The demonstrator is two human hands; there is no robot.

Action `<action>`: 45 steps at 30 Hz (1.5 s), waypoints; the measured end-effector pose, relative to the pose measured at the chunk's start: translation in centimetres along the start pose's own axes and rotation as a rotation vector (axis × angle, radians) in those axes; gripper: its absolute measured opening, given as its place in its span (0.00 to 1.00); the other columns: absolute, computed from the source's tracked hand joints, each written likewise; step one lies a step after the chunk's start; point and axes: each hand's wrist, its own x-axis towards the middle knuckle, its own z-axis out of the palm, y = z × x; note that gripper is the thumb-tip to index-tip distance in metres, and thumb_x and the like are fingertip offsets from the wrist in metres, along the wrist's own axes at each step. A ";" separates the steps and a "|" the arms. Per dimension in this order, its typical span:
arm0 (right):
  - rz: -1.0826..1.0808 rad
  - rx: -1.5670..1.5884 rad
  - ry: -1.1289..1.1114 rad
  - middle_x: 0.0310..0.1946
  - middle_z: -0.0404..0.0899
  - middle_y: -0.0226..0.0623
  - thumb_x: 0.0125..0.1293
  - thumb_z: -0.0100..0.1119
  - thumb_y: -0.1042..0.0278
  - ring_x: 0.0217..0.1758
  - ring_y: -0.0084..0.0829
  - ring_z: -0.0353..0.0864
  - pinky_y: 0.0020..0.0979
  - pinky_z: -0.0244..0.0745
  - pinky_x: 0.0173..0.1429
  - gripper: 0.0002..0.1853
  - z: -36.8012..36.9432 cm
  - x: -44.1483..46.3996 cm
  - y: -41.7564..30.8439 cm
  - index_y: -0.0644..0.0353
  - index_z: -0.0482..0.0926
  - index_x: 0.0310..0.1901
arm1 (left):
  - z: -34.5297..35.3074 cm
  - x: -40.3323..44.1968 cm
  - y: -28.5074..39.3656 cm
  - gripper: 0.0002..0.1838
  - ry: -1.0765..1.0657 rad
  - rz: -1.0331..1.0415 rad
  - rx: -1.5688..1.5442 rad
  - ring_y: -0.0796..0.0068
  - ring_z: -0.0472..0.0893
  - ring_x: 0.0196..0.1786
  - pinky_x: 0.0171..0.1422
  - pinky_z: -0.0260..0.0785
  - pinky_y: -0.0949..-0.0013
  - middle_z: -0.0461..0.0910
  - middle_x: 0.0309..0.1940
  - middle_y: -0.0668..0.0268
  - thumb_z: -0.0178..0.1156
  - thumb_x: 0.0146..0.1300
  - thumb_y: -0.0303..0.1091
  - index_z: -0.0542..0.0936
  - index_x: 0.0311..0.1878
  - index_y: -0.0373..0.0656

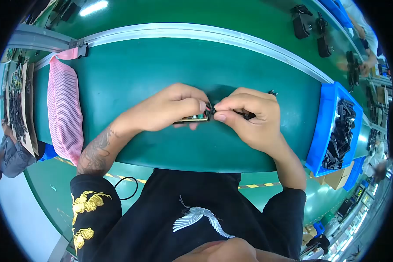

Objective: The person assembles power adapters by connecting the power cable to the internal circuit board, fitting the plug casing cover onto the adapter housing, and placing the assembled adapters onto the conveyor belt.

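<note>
Over the middle of the green work surface, my left hand (172, 107) is closed around a small circuit board (199, 118) with coloured parts and a dark lower edge. Much of the board is hidden by my fingers and thumb. My right hand (258, 114) pinches a black cable (249, 115) close to the board's right end. A dark cable end (212, 110) lies between the two hands, at the board. Whether it is joined to the board, I cannot tell. A short dark piece (273, 92) shows past my right knuckles.
A blue bin (315, 135) of black parts (340, 135) stands at the right edge. On the left lies a pink mesh bundle (65, 105) with a buckle strap. A metal rail (179, 30) borders the far side. Black adapters (302, 27) sit beyond it. Other people are at both sides.
</note>
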 end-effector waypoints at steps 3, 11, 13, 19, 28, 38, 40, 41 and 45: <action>-0.040 0.035 -0.021 0.31 0.87 0.37 0.65 0.77 0.79 0.27 0.21 0.81 0.25 0.68 0.29 0.06 -0.1 0.1 0.1 0.64 0.91 0.42 | -0.1 -0.2 0.4 0.19 -0.069 -0.080 -0.103 0.86 0.76 0.29 0.30 0.66 0.75 0.84 0.30 0.68 0.56 0.75 0.42 0.85 0.52 0.35; -0.301 -0.239 -0.004 0.30 0.86 0.38 0.59 0.78 0.78 0.27 0.33 0.84 0.32 0.74 0.29 0.07 0.1 0.7 0.9 0.63 0.90 0.39 | 0.6 0.3 -1.2 0.15 0.126 0.168 0.121 0.81 0.78 0.28 0.31 0.69 0.71 0.84 0.29 0.68 0.58 0.71 0.36 0.85 0.50 0.35; -0.291 -0.276 -0.022 0.30 0.86 0.38 0.57 0.78 0.79 0.28 0.36 0.84 0.34 0.75 0.29 0.08 0.0 0.7 0.8 0.62 0.89 0.38 | 0.9 0.1 -0.8 0.14 0.221 0.202 0.306 0.76 0.80 0.28 0.32 0.72 0.68 0.84 0.28 0.66 0.60 0.67 0.34 0.85 0.49 0.36; -0.453 -0.508 -0.026 0.30 0.85 0.32 0.52 0.79 0.74 0.28 0.34 0.83 0.34 0.75 0.28 0.10 -0.4 0.7 0.8 0.57 0.88 0.37 | 2.1 0.1 -0.7 0.15 0.429 0.394 0.656 0.62 0.85 0.30 0.37 0.78 0.62 0.83 0.28 0.54 0.66 0.57 0.33 0.86 0.46 0.36; -0.554 -0.635 0.078 0.29 0.84 0.27 0.50 0.78 0.72 0.24 0.28 0.78 0.31 0.70 0.26 0.11 -0.1 0.5 1.5 0.55 0.88 0.36 | 2.0 0.0 -0.2 0.14 0.342 0.223 0.506 0.68 0.81 0.28 0.35 0.73 0.64 0.81 0.27 0.58 0.63 0.59 0.32 0.86 0.46 0.36; -0.360 -0.329 0.036 0.31 0.86 0.35 0.54 0.78 0.78 0.29 0.35 0.84 0.34 0.77 0.31 0.11 0.1 0.9 0.8 0.61 0.88 0.39 | 1.0 -0.2 0.1 0.15 0.040 -0.007 0.066 0.84 0.74 0.23 0.28 0.64 0.73 0.81 0.25 0.70 0.55 0.74 0.39 0.85 0.44 0.37; -0.362 -0.354 0.031 0.30 0.86 0.35 0.54 0.78 0.78 0.29 0.36 0.84 0.34 0.76 0.31 0.11 0.0 0.8 0.8 0.61 0.88 0.40 | 0.9 -0.1 0.1 0.17 0.029 -0.025 0.069 0.85 0.74 0.22 0.27 0.64 0.74 0.81 0.24 0.69 0.55 0.75 0.41 0.85 0.43 0.38; -0.382 -0.388 0.019 0.30 0.86 0.35 0.54 0.78 0.78 0.29 0.36 0.83 0.34 0.75 0.31 0.12 0.0 0.8 0.9 0.61 0.88 0.40 | 0.8 -0.2 0.3 0.17 0.028 -0.040 0.068 0.85 0.73 0.22 0.27 0.64 0.74 0.81 0.24 0.69 0.55 0.75 0.42 0.85 0.42 0.38; -0.453 -0.497 0.010 0.30 0.84 0.35 0.52 0.79 0.78 0.28 0.36 0.82 0.35 0.73 0.30 0.13 0.0 0.6 0.7 0.61 0.88 0.40 | 0.8 -0.2 0.4 0.17 0.019 -0.074 0.063 0.84 0.74 0.22 0.27 0.64 0.73 0.82 0.24 0.69 0.55 0.76 0.43 0.84 0.41 0.38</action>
